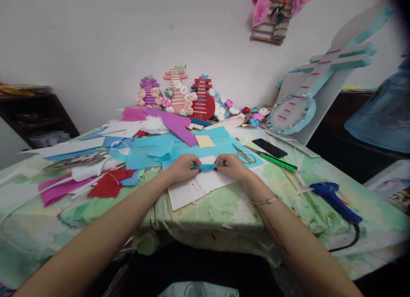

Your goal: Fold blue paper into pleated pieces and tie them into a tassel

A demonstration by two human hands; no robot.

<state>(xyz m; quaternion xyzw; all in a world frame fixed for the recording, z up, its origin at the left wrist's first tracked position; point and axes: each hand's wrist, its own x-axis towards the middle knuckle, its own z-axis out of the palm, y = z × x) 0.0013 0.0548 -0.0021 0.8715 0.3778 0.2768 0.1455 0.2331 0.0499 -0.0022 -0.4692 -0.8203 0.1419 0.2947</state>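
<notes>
Between my two hands is a narrow folded strip of blue crepe paper (206, 166), held level over a white sheet (185, 190). My left hand (182, 168) pinches its left end, fingers closed. At the other end, my right hand (234, 165) grips it between thumb and fingertips. Larger blue paper (144, 156) lies just behind and to the left. A small cream square of paper (205, 141) rests beyond the strip. Gold-handled scissors (246, 155) lie right of my right hand, close to a green utility knife (277, 161).
A black phone (270, 148) and a blue glue gun (336, 201) with its cord lie on the right. Red paper (110, 183) and purple paper (174, 126) are scattered leftward and behind. Small craft instruments (201, 102) stand against the wall; a large one (293, 113) leans at right.
</notes>
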